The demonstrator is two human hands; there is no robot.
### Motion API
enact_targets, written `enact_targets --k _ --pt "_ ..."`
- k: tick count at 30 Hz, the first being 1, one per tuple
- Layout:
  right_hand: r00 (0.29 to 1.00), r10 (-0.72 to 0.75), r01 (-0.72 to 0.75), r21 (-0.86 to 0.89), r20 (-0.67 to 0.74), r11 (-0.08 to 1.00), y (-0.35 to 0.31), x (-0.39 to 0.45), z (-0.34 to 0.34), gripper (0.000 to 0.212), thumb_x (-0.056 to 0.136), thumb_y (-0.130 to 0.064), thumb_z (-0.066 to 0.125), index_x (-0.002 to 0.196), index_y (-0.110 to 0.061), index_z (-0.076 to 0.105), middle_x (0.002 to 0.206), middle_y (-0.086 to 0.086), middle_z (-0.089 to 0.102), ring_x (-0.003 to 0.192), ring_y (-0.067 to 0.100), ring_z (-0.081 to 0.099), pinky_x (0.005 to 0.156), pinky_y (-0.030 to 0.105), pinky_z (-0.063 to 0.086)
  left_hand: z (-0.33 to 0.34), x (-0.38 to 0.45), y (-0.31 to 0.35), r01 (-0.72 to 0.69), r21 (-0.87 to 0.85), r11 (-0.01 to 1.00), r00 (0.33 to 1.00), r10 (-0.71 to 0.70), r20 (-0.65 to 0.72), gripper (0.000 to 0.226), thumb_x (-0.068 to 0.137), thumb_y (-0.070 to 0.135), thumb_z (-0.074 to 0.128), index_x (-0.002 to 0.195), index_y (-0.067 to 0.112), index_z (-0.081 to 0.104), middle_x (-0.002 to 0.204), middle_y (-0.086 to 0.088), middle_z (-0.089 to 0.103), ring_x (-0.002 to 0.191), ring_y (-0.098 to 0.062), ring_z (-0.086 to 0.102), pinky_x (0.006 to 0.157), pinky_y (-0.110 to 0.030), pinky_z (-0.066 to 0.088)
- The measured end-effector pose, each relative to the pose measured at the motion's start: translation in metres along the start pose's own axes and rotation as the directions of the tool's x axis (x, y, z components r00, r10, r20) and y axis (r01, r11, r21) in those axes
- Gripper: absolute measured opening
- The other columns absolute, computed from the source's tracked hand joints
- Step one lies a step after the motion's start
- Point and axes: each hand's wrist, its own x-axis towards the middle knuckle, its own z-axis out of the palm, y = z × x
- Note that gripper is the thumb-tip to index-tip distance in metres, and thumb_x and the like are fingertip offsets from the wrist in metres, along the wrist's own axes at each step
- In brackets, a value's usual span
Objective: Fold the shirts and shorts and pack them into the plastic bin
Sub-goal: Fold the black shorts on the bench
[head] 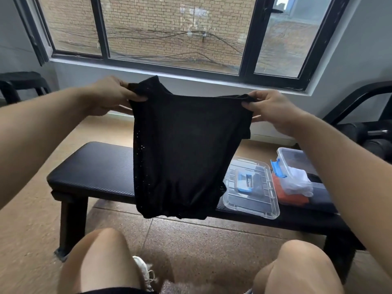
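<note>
Both hands, left hand and right hand, pinch the top corners of the black garment, which hangs lengthwise below them (plastic bin below-right, nearer the right hand).

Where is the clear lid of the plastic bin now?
The clear lid lies flat on the black bench, right of centre, beside the plastic bin.

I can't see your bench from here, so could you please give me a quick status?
Left hand and right hand pinch black garment, held up unfolded. Bin open on bench. Nothing blocking.
</note>
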Motion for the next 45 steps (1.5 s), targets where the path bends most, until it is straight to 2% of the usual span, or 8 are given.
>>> enact_targets --k 5,8,11,16,22,27,34,45 --pt "0.999 0.035 -0.039 -0.143 -0.033 0.989 0.008 0.008 -0.003 0.012 0.097 -0.013 0.066 0.094 -0.022 0.073 0.089 -0.001 0.071 0.075 0.010 0.064 0.059 0.022 0.053 0.002 0.011 -0.015 0.079 0.212 0.974 0.992 -0.057 -0.110 0.016 0.090 0.014 0.074 0.106 0.012 0.073 0.092 -0.008 0.071 0.075 -0.019 0.064 0.050 -0.022 0.058" --pt "0.986 0.133 -0.154 -0.255 -0.097 0.955 0.031 0.032 0.007 0.009 0.097 -0.017 0.067 0.094 -0.023 0.073 0.089 0.000 0.068 0.076 0.013 0.057 0.055 0.024 0.049 0.021 0.026 -0.032 0.156 0.309 0.938 0.975 -0.096 -0.202 0.010 0.091 0.015 0.075 0.100 0.010 0.074 0.070 -0.007 0.054 0.055 -0.017 0.043 0.037 -0.018 0.037" --pt "0.958 0.280 -0.279 0.021 -0.068 0.960 0.058 0.060 0.023 0.010 0.096 -0.005 0.065 0.090 -0.012 0.069 0.098 0.008 0.067 0.095 0.021 0.068 0.068 0.030 0.064 0.042 0.044 -0.056 0.235 0.146 0.961 0.957 -0.203 -0.207 0.010 0.098 0.006 0.061 0.098 0.002 0.070 0.068 -0.011 0.061 0.040 -0.015 0.058 0.033 -0.014 0.037" --pt "0.955 0.284 -0.260 0.223 -0.083 0.940 0.100 0.103 0.048 0.009 0.098 0.001 0.060 0.095 -0.007 0.063 0.092 0.008 0.062 0.096 0.023 0.062 0.067 0.022 0.062 0.057 0.082 -0.091 0.229 -0.149 0.962 0.927 -0.262 -0.266 0.013 0.094 -0.001 0.064 0.104 0.001 0.072 0.088 -0.012 0.071 0.052 -0.018 0.067 0.056 -0.024 0.061" --pt "0.967 0.198 -0.157 0.238 -0.160 0.958 0.130 0.147 0.073 0.013 0.099 -0.001 0.058 0.093 -0.012 0.061 0.090 0.001 0.060 0.080 0.009 0.061 0.064 0.014 0.057 0.054 0.131 -0.123 0.085 -0.189 0.978 0.937 -0.143 -0.318 0.016 0.091 0.005 0.072 0.107 0.004 0.075 0.088 -0.005 0.073 0.069 -0.014 0.067 0.077 -0.025 0.062" --pt "0.965 0.220 -0.173 0.284 -0.146 0.943 0.157 0.165 0.094 0.019 0.099 -0.002 0.059 0.087 -0.016 0.061 0.086 0.001 0.062 0.078 0.010 0.062 0.074 0.020 0.056 0.059 0.142 -0.149 0.068 -0.176 0.982 0.933 -0.125 -0.337 0.014 0.095 0.002 0.066 0.104 0.009 0.075 0.083 0.007 0.072 0.072 -0.005 0.064 0.066 -0.015 0.056" --pt "0.981 0.177 -0.166 0.130 -0.078 0.978 0.196 0.116 0.123 0.017 0.091 -0.013 0.073 0.078 -0.018 0.064 0.070 -0.005 0.061 0.064 0.011 0.055 0.066 0.029 0.046 0.063 0.108 -0.206 0.202 -0.141 0.969 0.915 -0.238 -0.327 0.020 0.097 0.007 0.062 0.084 0.018 0.072 0.098 -0.011 0.067 0.093 -0.020 0.060 0.093 -0.035 0.053" --pt "0.915 0.143 -0.105 -0.119 0.376 0.987 0.179 0.038 0.112 0.011 0.087 -0.019 0.078 0.082 -0.012 0.070 0.076 0.002 0.065 0.073 0.013 0.057 0.074 0.032 0.047 0.067 0.012 -0.236 0.204 -0.099 0.974 0.915 -0.225 -0.336 0.021 0.096 0.011 0.062 0.087 0.017 0.079 0.096 -0.008 0.078 0.101 -0.026 0.072 0.097 -0.042 0.057"
